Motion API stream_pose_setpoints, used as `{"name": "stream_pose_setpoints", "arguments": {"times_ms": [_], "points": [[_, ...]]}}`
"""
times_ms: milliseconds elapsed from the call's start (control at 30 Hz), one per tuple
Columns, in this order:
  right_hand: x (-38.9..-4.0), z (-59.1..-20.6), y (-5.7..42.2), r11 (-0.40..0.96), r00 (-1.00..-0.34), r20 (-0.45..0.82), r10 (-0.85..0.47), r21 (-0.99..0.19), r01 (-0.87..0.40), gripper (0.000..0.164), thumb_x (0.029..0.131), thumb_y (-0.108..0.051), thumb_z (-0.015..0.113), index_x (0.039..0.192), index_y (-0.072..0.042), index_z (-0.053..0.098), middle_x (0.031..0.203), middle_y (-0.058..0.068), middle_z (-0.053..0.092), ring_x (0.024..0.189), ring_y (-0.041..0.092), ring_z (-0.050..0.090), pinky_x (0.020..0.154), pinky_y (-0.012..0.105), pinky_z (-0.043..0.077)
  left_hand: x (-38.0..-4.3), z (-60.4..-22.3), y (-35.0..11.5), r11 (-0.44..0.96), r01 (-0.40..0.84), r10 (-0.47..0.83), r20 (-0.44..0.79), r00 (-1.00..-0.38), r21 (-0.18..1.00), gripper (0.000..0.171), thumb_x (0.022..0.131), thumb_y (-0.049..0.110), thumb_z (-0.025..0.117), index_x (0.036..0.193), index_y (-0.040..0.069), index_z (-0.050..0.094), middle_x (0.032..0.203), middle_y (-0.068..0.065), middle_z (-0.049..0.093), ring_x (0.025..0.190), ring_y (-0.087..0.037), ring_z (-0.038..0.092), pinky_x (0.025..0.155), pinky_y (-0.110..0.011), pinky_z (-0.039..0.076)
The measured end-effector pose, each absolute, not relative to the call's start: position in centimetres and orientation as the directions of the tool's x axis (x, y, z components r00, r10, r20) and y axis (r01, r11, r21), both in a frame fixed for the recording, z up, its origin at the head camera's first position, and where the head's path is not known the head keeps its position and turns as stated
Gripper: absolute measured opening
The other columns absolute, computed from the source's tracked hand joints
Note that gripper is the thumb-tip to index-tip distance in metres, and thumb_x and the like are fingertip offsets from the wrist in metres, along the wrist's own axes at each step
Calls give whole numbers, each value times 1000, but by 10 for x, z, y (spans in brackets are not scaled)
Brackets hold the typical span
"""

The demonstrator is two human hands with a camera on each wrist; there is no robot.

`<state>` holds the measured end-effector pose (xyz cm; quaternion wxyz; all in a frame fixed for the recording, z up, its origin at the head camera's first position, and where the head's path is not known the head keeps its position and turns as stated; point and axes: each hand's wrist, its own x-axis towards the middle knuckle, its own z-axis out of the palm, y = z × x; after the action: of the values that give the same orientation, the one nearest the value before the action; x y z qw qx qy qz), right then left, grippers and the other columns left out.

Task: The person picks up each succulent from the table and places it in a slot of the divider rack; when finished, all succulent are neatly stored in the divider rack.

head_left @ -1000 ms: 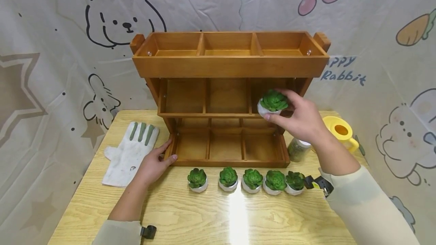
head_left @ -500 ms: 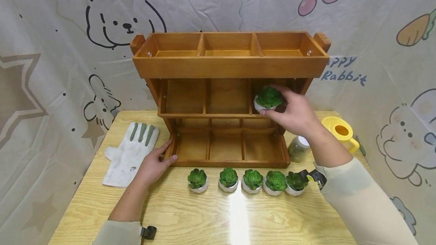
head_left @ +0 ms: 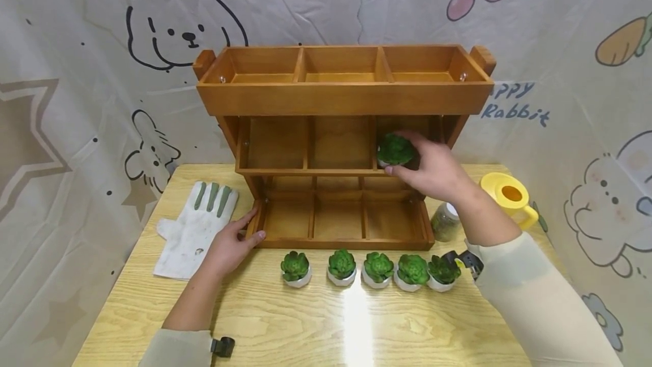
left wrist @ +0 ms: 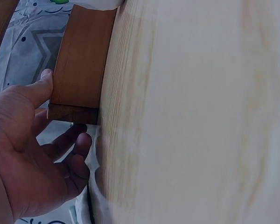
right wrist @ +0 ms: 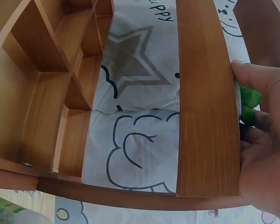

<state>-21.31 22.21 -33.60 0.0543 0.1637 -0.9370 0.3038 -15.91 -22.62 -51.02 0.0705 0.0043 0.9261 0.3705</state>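
A three-tier wooden shelf [head_left: 341, 99] with divided trays stands on the table. My right hand [head_left: 438, 167] grips a small potted succulent [head_left: 395, 149] at the middle tier's right compartment, thumb at the front edge. In the right wrist view the green leaves [right wrist: 248, 102] show between the fingers behind the tray's front board; most of the pot is hidden. My left hand [head_left: 230, 249] holds the bottom tier's left front corner, and the left wrist view has its thumb against the front board [left wrist: 81, 60]. Several more potted succulents, such as one succulent [head_left: 295, 268], line the table before the shelf.
A white work glove [head_left: 196, 231] lies left of the shelf. To the right stand a lidded jar [head_left: 445, 222] and a yellow watering can [head_left: 509, 197]. A printed cloth [head_left: 326, 4] hangs behind and along both sides of the table [head_left: 285, 327].
My right hand has moved left and slightly down with the succulent, bringing it deeper into the middle tier's right compartment. The left hand stays at the shelf's corner.
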Motion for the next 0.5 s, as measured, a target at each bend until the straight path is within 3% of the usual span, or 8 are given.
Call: {"name": "stream_pose_setpoints", "arguments": {"times_ms": [500], "points": [[-208, -334, 224, 757, -944, 178, -278, -564, -329, 77, 90, -34, 82, 154, -14, 45, 142, 22, 57, 122, 41, 60, 101, 60, 48, -159, -511, -228, 715, -63, 54, -145, -988, 696, 73, 100, 47, 68, 163, 26, 38, 154, -20, 47, 118, -37, 57, 98, -56, 48]]}}
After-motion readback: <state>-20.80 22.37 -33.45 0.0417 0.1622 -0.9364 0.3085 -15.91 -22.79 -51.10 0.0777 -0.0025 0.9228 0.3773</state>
